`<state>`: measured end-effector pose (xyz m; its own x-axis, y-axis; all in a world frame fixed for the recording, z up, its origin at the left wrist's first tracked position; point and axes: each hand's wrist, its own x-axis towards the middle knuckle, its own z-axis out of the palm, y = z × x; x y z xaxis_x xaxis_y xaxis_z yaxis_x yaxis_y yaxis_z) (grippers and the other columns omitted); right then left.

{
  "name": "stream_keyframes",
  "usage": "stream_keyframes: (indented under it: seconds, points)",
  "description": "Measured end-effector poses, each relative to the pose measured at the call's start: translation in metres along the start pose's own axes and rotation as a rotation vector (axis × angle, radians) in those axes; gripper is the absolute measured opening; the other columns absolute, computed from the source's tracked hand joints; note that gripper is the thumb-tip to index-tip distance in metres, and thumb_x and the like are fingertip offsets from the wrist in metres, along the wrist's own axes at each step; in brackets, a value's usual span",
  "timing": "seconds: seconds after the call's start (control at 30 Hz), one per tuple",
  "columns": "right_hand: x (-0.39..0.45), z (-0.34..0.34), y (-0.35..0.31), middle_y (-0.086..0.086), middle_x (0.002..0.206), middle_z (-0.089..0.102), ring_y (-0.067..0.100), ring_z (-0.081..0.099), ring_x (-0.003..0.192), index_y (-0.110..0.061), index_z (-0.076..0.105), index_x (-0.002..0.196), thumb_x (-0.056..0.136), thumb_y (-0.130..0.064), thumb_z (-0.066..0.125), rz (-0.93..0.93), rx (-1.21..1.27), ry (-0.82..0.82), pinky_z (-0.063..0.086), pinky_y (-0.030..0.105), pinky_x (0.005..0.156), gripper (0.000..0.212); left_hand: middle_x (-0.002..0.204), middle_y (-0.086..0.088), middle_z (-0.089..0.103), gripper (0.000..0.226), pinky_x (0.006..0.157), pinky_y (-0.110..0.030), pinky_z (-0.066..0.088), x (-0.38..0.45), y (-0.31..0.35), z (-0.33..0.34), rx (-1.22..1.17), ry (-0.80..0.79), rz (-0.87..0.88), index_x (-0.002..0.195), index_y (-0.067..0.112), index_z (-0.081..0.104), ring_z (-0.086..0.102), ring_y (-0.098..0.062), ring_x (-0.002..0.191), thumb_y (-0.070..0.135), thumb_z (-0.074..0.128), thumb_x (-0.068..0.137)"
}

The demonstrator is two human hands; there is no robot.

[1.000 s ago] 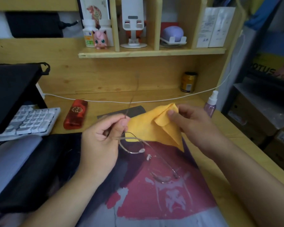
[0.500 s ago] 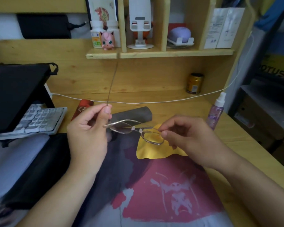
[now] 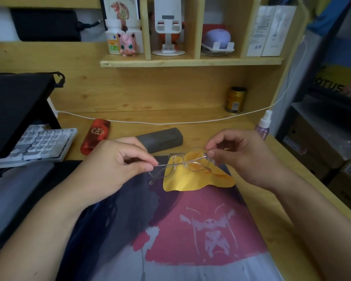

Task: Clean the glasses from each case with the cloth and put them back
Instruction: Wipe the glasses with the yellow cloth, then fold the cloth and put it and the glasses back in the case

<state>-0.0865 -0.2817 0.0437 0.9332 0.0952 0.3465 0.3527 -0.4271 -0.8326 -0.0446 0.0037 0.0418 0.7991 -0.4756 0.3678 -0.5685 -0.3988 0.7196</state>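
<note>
I saw the glasses held just above the cloth, which lay on the worktop. My left hand pinched one end of the frame, fingers curled; my right hand pinched the other.

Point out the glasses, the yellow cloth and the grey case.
glasses [image 3: 193, 165], head view, right lens rim.
yellow cloth [image 3: 199, 182], head view, flat lower part.
grey case [image 3: 160, 137], head view, top face.
</note>
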Motion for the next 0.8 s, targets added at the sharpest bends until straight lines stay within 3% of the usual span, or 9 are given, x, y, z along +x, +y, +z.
stream_keyframes:
  seconds: [0.13,0.27,0.37,0.47,0.57,0.7,0.8]
  points:
    - [-0.003,0.008,-0.004,0.015,0.082,0.07,0.019,0.064,0.066,-0.008,0.072,0.088,0.085,0.0,0.075,0.021,-0.123,-0.056,0.053,0.025,0.063,0.009,0.089,0.013,0.064,0.022,0.064,-0.01,0.039,-0.002,0.001,0.003,0.207,-0.026,0.033,0.077,0.03,0.079,0.059,-0.01,0.074,0.009,0.083,0.08]
    - [-0.019,0.005,-0.018,0.009,0.073,0.067,0.012,0.06,0.063,-0.014,0.064,0.084,0.082,-0.001,0.078,0.072,-0.166,-0.183,0.047,0.023,0.058,0.02,0.093,0.012,0.056,0.03,0.068,-0.029,0.047,-0.032,0.02,0.0,0.354,-0.004,0.097,0.072,0.029,0.06,0.056,-0.016,0.077,0.012,0.083,0.08]
    - [-0.049,0.009,-0.028,-0.005,0.073,0.063,0.008,0.058,0.067,-0.023,0.057,0.078,0.08,-0.006,0.08,0.007,-0.339,-0.262,0.047,0.024,0.059,0.028,0.094,0.011,0.049,0.045,0.066,-0.034,0.047,-0.073,0.024,0.014,0.423,-0.024,0.144,0.076,0.03,0.041,0.052,-0.016,0.074,0.015,0.083,0.08]
    - [-0.08,0.02,-0.029,-0.009,0.072,0.056,0.009,0.053,0.07,-0.028,0.05,0.071,0.077,-0.007,0.077,-0.074,-0.476,-0.321,0.039,0.018,0.058,0.035,0.092,0.012,0.044,0.048,0.062,-0.04,0.049,-0.1,0.019,0.028,0.465,-0.055,0.143,0.077,0.032,0.033,0.051,-0.015,0.069,0.019,0.079,0.084]
    - [-0.091,0.023,-0.024,-0.011,0.077,0.056,0.01,0.053,0.075,-0.028,0.05,0.071,0.077,-0.005,0.075,-0.106,-0.508,-0.372,0.038,0.014,0.06,0.034,0.092,0.014,0.044,0.049,0.064,-0.037,0.048,-0.106,0.019,0.027,0.424,-0.066,0.12,0.077,0.033,0.034,0.051,-0.013,0.073,0.02,0.082,0.08]
    - [-0.089,0.007,-0.034,-0.018,0.086,0.062,0.005,0.059,0.085,-0.03,0.062,0.079,0.081,-0.008,0.075,-0.01,-0.524,-0.466,0.047,0.018,0.068,0.025,0.092,0.011,0.052,0.044,0.071,-0.038,0.055,-0.108,0.023,0.009,0.343,-0.178,0.021,0.076,0.034,0.045,0.062,-0.01,0.082,0.017,0.086,0.077]
    - [-0.07,-0.013,-0.027,-0.017,0.088,0.064,0.0,0.06,0.086,-0.033,0.066,0.087,0.087,-0.018,0.075,0.088,-0.59,-0.353,0.049,0.018,0.07,0.017,0.087,0.01,0.061,0.026,0.069,-0.03,0.053,-0.098,0.027,-0.011,0.313,-0.114,-0.062,0.078,0.034,0.057,0.065,-0.009,0.076,0.029,0.083,0.078]
